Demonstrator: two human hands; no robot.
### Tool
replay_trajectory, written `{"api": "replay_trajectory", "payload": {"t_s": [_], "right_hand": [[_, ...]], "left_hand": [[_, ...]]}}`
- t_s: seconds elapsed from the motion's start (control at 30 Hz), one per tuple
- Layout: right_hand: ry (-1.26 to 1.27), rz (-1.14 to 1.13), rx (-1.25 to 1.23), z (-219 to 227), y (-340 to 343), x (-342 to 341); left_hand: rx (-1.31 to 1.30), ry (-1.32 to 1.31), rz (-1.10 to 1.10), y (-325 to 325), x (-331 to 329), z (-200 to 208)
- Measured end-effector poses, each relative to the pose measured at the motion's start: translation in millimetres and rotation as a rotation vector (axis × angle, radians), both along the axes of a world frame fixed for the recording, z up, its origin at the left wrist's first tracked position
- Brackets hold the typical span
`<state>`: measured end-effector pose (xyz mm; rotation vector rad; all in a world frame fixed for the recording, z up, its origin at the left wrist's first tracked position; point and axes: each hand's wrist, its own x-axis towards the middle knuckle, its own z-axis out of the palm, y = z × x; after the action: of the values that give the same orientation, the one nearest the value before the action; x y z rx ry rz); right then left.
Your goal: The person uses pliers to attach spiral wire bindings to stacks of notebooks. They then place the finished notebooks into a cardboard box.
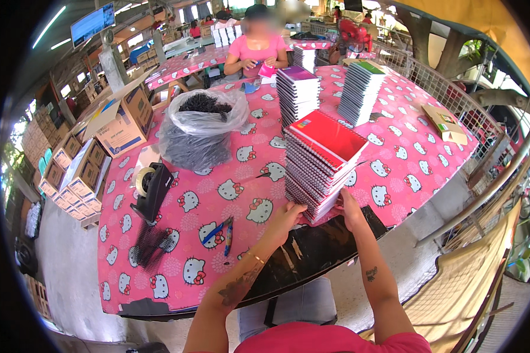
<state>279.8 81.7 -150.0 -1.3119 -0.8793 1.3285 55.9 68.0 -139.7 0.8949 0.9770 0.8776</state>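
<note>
Bright light tube point(49, 27) above grey floor point(70, 259)

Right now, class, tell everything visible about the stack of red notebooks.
The stack of red notebooks stands upright on the pink tablecloth, near the table's front edge, slightly uneven. The top cover looks shiny, with a small multicoloured patch in one corner. Coil bindings run down its near side. The left hand and right hand touch its base.

On the table point(253, 235), a notebook stack point(321, 162) stands before other stacks point(298, 97); left of it sits a bag point(197, 141) (tape dispenser point(152, 189) front-left).
</note>
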Motion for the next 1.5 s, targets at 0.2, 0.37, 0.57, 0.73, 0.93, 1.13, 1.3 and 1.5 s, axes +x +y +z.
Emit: {"api": "replay_trajectory", "payload": {"t_s": [0.2, 0.37, 0.57, 0.73, 0.93, 1.13, 1.3, 1.5], "right_hand": [[0.113, -0.131, -0.009, 4.6, 0.4, 46.6], [0.168, -0.121, 0.003, 9.0, 4.6, 61.9], [0.223, -0.124, -0.004, 8.3, 10.8, 64.7], [0.267, -0.082, -0.048, 10.5, 38.6, 61.7], [0.303, -0.024, -0.049, 5.7, 83.7, 80.2], [0.311, -0.061, -0.115, 6.9, 97.8, 96.6], [0.356, -0.103, -0.104, 1.9, 116.9, 110.8], [0.377, -0.076, -0.065, 0.1, 145.3, 116.0]], "left_hand": [[0.087, 0.058, -0.044, 31.2, 53.5, 16.9], [0.081, 0.032, -0.075, 70.8, 75.0, -0.5], [-0.021, -0.074, -0.107, 95.5, 77.6, 5.2], [-0.096, -0.062, -0.096, 105.3, 73.5, 8.2], [-0.126, -0.015, -0.045, 125.5, 92.2, 32.6], [-0.13, -0.103, 0.03, 146.9, 115.2, 6.9], [-0.101, -0.109, 0.08, 165.6, 136.5, 0.4], [-0.115, -0.14, 0.182, 182.4, 149.0, 6.3]]}}
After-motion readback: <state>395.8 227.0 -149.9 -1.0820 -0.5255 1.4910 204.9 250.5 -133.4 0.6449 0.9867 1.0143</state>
